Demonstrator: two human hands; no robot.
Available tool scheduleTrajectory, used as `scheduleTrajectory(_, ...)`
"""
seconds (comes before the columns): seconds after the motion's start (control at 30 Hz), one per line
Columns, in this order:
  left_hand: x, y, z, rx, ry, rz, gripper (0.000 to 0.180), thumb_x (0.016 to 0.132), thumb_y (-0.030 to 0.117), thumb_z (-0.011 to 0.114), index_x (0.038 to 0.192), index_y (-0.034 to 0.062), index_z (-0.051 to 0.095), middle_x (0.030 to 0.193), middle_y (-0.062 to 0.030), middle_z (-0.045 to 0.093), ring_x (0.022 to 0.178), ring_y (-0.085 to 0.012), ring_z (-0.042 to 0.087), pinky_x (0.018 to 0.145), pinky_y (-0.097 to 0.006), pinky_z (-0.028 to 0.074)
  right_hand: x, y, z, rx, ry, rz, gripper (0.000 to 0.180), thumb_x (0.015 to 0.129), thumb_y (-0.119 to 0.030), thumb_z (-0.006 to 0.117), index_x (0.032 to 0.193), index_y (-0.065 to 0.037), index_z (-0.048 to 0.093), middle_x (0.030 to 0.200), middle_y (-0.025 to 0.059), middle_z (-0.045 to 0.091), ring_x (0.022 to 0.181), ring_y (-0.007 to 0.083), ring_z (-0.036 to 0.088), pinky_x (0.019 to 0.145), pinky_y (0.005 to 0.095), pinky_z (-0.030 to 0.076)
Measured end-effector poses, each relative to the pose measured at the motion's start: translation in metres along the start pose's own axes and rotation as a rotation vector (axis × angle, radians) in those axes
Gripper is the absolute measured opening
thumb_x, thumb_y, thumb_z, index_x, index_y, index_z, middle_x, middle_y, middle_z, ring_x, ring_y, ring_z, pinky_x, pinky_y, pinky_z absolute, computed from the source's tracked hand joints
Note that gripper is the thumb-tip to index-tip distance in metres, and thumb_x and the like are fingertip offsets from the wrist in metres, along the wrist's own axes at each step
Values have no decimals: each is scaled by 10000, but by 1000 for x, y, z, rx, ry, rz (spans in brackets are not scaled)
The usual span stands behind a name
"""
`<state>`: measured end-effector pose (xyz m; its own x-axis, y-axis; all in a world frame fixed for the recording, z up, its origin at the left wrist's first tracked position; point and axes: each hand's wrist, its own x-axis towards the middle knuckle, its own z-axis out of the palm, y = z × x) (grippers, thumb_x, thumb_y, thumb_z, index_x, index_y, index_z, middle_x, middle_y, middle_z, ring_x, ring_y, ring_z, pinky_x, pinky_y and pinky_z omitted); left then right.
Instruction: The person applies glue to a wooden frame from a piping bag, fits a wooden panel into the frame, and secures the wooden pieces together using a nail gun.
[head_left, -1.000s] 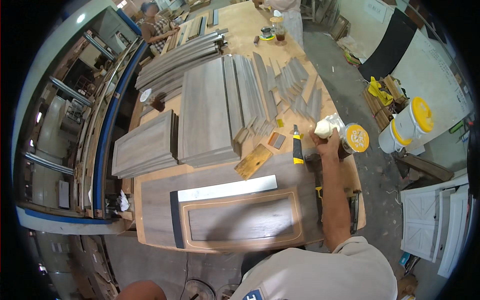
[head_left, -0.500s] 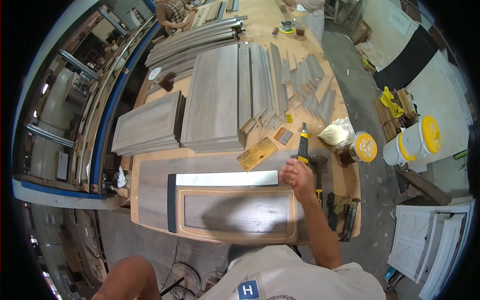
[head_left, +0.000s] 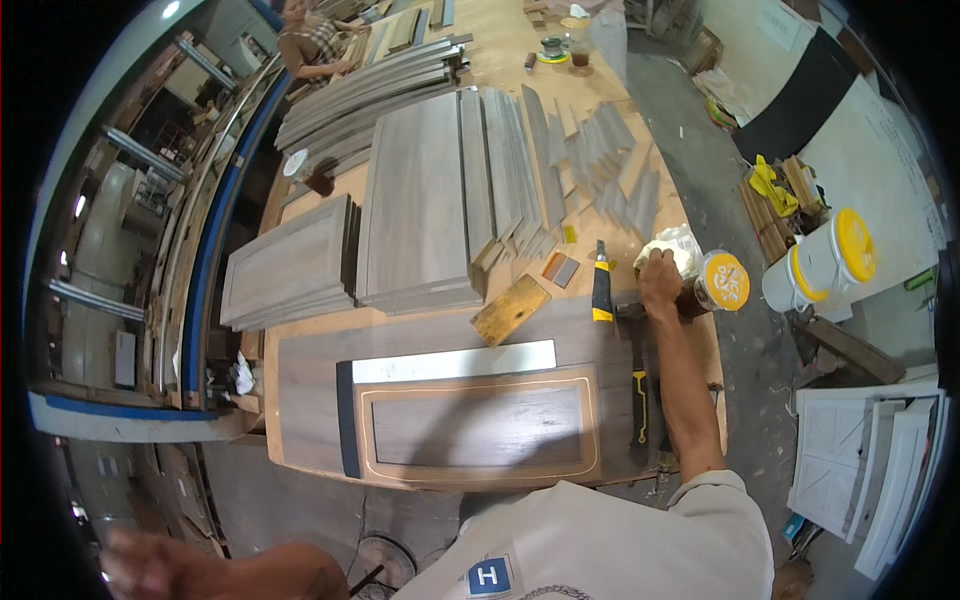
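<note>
My right hand (head_left: 658, 283) reaches to the table's right edge, its fingers bent onto a pale, putty-like lump in clear plastic (head_left: 670, 245). Beside it stands a plastic cup of brown liquid with a yellow lid (head_left: 722, 280). Left of that hand lies a yellow and black utility knife (head_left: 601, 290). At the lower left, my left hand (head_left: 135, 565) is raised away from the table, blurred, its fingers unclear. A grey wood-look panel with a recessed centre (head_left: 480, 425) lies in front of me, a pale metallic strip (head_left: 460, 361) along its far side and a dark strip (head_left: 347, 420) at its left.
Stacked grey panels (head_left: 415, 200) and long slats (head_left: 370, 95) cover the table's middle and far left. Offcuts (head_left: 605, 160) lie to the right, near a yellow stained block (head_left: 511, 310). White buckets (head_left: 800, 280) stand on the floor at right. Another person (head_left: 310, 45) works at the far left.
My right hand has moved right from beside the knife to the pale lump. My left hand has come into view at the lower left. The view has shifted slightly.
</note>
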<state>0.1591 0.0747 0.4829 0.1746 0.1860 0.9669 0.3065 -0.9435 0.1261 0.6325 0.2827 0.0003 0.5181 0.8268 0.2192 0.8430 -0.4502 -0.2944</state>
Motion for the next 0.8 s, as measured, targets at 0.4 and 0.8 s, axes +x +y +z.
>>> scheduleTrajectory(0.4, -116, -31, 21, 147, 265, -863, 406, 1023, 327, 526, 1184, -38, 604, 814, -52, 562, 755, -124, 545, 656, -258, 447, 14, 35, -9, 505, 442, 213, 189, 878, -182, 645, 882, 4, 610, 887, 181, 627, 852, 380, 597, 768, 452, 468)
scheduleTrajectory(0.8, -156, -43, 48, 55, 204, -1063, 377, 1017, 342, 537, 1131, -3, 640, 739, -45, 602, 693, -111, 559, 622, -238, 428, 2, 10, -19, 448, 230, 388, 265, 868, -74, 584, 1123, 0, 586, 1162, 217, 585, 1057, 425, 571, 929, 464, 463)
